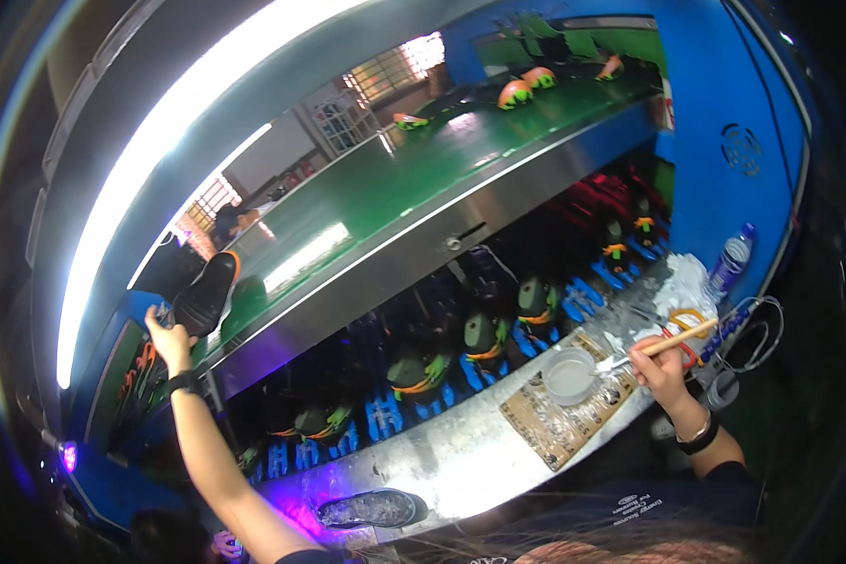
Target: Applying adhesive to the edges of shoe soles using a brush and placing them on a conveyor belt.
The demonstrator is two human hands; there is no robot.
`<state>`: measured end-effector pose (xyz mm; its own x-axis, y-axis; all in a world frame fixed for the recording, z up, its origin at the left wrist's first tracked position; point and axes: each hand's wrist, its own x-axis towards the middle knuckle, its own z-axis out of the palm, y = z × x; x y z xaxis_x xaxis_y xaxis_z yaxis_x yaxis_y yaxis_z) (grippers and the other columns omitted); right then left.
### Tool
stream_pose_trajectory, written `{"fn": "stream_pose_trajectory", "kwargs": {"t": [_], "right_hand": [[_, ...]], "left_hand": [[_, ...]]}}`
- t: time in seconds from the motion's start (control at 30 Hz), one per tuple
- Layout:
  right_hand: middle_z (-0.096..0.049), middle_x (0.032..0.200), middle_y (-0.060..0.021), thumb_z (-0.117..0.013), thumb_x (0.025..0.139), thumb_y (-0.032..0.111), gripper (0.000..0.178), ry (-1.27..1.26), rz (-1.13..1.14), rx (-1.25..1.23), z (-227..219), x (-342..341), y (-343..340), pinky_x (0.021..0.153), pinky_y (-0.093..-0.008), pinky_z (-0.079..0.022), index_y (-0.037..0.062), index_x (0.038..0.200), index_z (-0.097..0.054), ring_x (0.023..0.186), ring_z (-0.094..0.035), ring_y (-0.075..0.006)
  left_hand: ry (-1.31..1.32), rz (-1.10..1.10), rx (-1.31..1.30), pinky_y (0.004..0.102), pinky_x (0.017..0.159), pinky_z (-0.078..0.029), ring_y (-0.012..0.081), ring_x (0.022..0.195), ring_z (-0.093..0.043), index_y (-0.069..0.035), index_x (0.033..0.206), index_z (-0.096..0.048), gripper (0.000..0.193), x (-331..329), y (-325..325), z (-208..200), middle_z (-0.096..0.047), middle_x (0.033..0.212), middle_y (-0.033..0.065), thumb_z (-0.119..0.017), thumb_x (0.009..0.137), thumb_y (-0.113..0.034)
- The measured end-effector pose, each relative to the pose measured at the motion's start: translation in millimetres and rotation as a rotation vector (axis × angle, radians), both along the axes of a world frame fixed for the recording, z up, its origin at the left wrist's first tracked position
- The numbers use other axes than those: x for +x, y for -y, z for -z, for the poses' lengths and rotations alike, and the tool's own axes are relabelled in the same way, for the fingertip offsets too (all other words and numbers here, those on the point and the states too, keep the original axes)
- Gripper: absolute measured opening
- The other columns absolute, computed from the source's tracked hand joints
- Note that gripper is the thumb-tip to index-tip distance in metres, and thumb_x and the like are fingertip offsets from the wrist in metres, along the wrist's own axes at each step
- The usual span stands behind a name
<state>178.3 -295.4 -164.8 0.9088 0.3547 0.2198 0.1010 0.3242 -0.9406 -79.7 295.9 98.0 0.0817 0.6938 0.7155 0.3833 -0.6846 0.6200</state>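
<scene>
Out to the left, my left hand [169, 340] is closed on the lower end of a black shoe sole [203, 299] with an orange edge, held beside the green conveyor belt [367, 202]. My right hand [663, 374] grips a brush [679, 338] by its light wooden handle. Its whitish tip is just right of a round, clear bowl [570, 376]. The bowl stands on a piece of brown cardboard [545, 435] on the metal ledge. Another black sole [371, 509], with a shiny inner face, lies on the ledge nearer to me.
Below the belt, several shoe uppers [418, 374] with green and orange parts sit on blue holders [383, 416]. Orange-green uppers [515, 94] also lie on the belt's far end. White crumpled cloth [686, 285], a purple-and-white can [731, 258] and a tape roll [691, 320] crowd the ledge's right end.
</scene>
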Motion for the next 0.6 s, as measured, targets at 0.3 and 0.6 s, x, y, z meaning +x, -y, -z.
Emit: {"fn": "stream_pose_trajectory", "kwargs": {"t": [0.3,0.6], "right_hand": [[-0.053,0.066,-0.0028,-0.056,0.079,0.006,0.007,-0.047,-0.092,0.024,3,1,2,0.043,-0.0163,-0.038,0.0011,0.084,-0.054,0.051,-0.047,-0.0045],[-0.053,0.067,-0.0031,-0.055,0.080,0.006,0.008,-0.054,-0.087,0.103,6,2,11,0.043,-0.0165,-0.038,0.0003,0.085,-0.054,0.052,-0.048,-0.0048]], "left_hand": [[-0.696,0.396,0.339,0.0314,0.086,-0.036,0.0228,0.091,-0.047,-0.003,0.119,-0.045,0.063,10,154,-4,-0.047,0.093,0.0101,-0.058,0.057,0.000],[-1.067,-0.039,-0.195,0.0270,0.065,-0.043,0.0182,0.067,-0.054,0.001,0.090,-0.057,0.045,113,121,-51,-0.056,0.076,0.0069,-0.067,0.067,-0.035]]}}
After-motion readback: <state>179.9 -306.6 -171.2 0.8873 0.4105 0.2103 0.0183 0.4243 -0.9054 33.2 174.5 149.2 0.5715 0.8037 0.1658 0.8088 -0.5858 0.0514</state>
